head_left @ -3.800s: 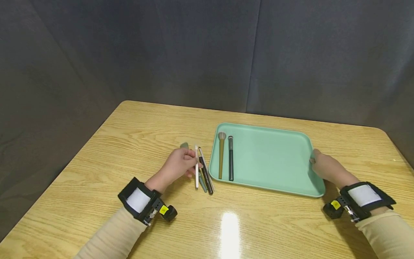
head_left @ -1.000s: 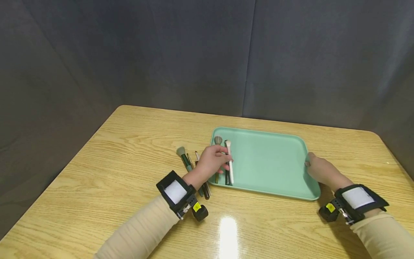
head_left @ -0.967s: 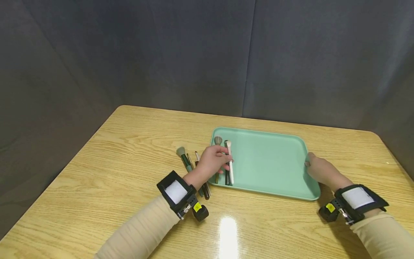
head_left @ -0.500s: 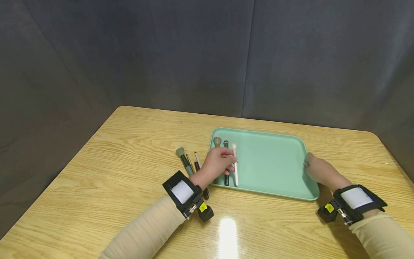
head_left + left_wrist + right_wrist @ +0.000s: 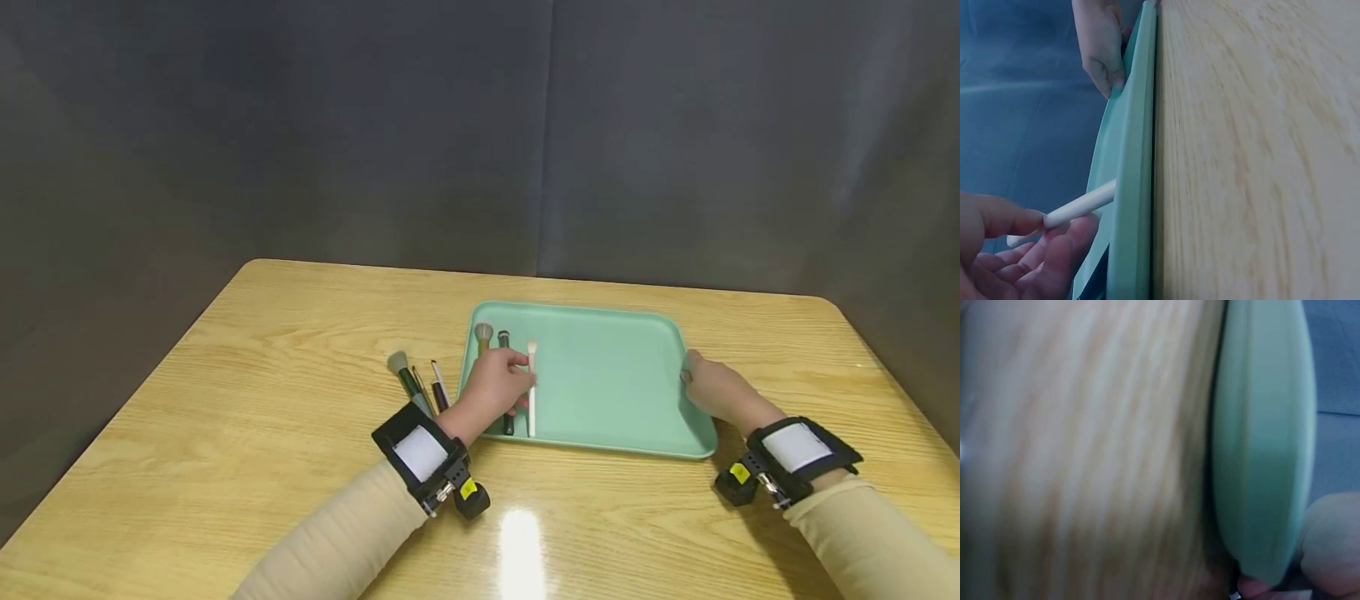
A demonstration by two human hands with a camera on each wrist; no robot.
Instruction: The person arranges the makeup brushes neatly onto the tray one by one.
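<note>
A mint green tray (image 5: 607, 321) lies on the wooden table. My left hand (image 5: 516, 382) pinches a white brush (image 5: 532, 398) between thumb and fingers, low over the tray's left part, just right of a black brush (image 5: 504, 339) and a wooden-handled brush (image 5: 483, 332) that lie in the tray. In the left wrist view the white brush (image 5: 1080, 205) sticks out from my left hand (image 5: 1035, 232) over the tray rim (image 5: 1134, 175). My right hand (image 5: 708, 388) grips the tray's right rim; its fingertips (image 5: 1329, 550) curl at the tray edge (image 5: 1266, 437).
Left of the tray, on the table (image 5: 300, 417), lie a green brush with a pale head (image 5: 402, 370) and a few thin brushes (image 5: 437, 388). Dark curtains close off the back and sides. The table's near edge is by my forearms.
My left hand took the white brush from the pile on the table and carried it right, into the tray beside the black brush. My right hand stayed on the rim.
</note>
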